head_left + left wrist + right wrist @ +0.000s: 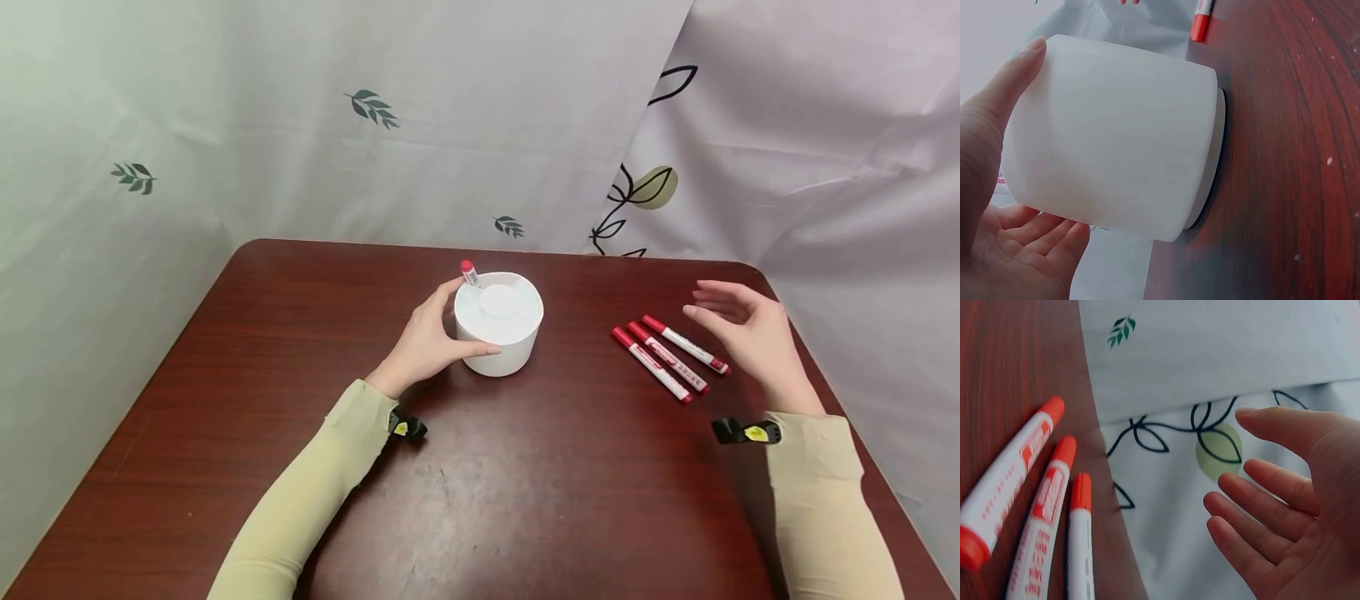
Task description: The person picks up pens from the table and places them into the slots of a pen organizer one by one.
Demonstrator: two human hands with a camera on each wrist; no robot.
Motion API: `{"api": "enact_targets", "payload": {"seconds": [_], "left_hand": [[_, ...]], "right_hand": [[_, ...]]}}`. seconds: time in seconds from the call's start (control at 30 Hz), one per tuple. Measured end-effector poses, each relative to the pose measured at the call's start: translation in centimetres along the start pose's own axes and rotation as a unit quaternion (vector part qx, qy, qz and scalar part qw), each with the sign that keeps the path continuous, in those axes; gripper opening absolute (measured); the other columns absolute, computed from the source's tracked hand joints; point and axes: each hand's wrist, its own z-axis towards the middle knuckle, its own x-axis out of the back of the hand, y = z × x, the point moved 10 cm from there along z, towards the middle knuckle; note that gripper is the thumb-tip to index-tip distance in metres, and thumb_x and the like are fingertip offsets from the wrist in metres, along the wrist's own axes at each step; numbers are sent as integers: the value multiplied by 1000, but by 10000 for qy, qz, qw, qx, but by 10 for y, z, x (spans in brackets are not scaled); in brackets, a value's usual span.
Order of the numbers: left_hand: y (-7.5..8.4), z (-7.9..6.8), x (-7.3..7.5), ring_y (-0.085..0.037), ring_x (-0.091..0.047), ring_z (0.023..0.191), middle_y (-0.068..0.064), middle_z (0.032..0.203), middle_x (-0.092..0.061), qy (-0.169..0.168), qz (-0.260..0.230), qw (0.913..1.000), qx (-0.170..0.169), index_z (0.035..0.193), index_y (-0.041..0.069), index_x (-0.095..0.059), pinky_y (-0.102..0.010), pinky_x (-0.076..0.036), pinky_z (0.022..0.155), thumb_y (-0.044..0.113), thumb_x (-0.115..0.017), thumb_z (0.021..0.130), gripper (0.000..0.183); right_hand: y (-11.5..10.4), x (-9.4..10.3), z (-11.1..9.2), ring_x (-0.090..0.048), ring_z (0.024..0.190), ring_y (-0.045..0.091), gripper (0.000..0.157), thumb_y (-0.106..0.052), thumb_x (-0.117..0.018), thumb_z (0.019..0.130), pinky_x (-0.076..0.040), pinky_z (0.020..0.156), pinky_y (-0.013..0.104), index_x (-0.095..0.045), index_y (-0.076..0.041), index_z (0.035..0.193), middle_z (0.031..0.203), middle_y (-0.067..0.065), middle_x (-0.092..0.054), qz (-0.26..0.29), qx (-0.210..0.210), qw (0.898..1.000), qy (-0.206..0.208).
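Observation:
A round white pen holder point(497, 358) stands upright on the table, with a raised round middle inside its rim. One red-capped marker point(470, 273) leans in it at the far left side. My left hand point(427, 337) holds the holder from the left, thumb across the front and fingers behind; the left wrist view shows thumb and fingers around its white wall point(1116, 137). Three red-and-white markers lie side by side on the right: a left one point(651, 365), a middle one point(668, 357) and a right one point(686, 343). Just right of them, my right hand point(753, 333) hovers with relaxed fingers, holding nothing.
The dark red wooden table point(525, 483) ends at a back edge against a pale curtain point(465, 125) with leaf prints. More curtain hangs along both sides. Each wrist wears a black strap camera, such as the right one point(746, 431).

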Motion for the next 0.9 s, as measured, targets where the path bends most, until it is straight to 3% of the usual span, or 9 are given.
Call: {"api": "enact_targets", "payload": {"seconds": [0.23,0.43,0.53,0.9], "left_hand": [[-2,0,1,-23,-53,129,1,144,-52,-33,21,10000,90,154,20,-40,-39,-44,107,42,-98,65,108],[-2,1,0,-22,-53,130,1,144,-52,-63,1,10000,45,154,20,-41,-38,-43,108,41,-97,66,107],[-1,1,-1,-20,-53,129,2,143,-52,-61,-54,10000,1,154,19,-41,-37,-43,108,38,-97,67,105],[1,1,-1,-22,-55,128,4,141,-55,-116,-378,9992,-106,153,18,-43,-39,-43,109,33,-97,68,102]], "right_hand": [[22,4,-4,-65,92,-7,47,-26,-82,90,-48,80,8,-66,-5,129,105,-22,-67,-418,-386,9982,-208],[48,5,-11,-61,88,-13,53,-29,-83,88,-47,74,7,-66,-1,130,120,13,-70,-908,-582,9926,-549],[57,5,-14,-58,84,-16,53,-29,-84,88,-47,70,8,-67,2,128,117,25,-69,-1228,-500,9886,-715],[78,10,-24,-63,69,-5,40,-22,-84,86,-47,60,14,-74,3,116,93,18,-75,-1766,-556,9790,-851]]}}
